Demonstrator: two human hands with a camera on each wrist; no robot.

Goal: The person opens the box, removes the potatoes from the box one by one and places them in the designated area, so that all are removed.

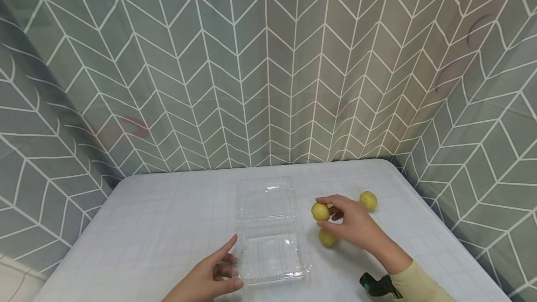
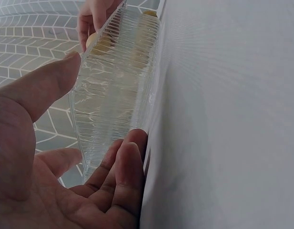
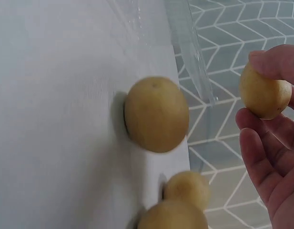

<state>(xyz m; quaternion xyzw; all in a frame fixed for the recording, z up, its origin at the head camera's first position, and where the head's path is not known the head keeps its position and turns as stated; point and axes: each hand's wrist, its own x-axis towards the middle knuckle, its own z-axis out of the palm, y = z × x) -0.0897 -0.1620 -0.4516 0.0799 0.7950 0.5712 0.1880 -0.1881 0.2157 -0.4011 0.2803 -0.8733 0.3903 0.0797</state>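
Observation:
My right hand (image 1: 352, 220) pinches a yellow lemon (image 1: 320, 211) between thumb and fingers, raised above the table to the right of a clear plastic clamshell box (image 1: 268, 253). Below that hand another lemon (image 1: 328, 237) rests on the table, and a further lemon (image 1: 368, 201) lies behind the hand. In the right wrist view, three lemons sit on the table, the closest lemon (image 3: 157, 114) apart from the other two. My left hand (image 1: 211, 269) is spread at the box's left side, thumb and fingertips right at its wall. The box's lid (image 1: 266, 197) lies folded back, away from me.
A white cloth covers the table (image 1: 168, 213). Beyond its far edge hangs a grey patterned curtain (image 1: 251, 69), which also runs along both sides. A black device (image 1: 377, 285) is strapped at my right wrist, beside the yellow sleeve (image 1: 419, 283).

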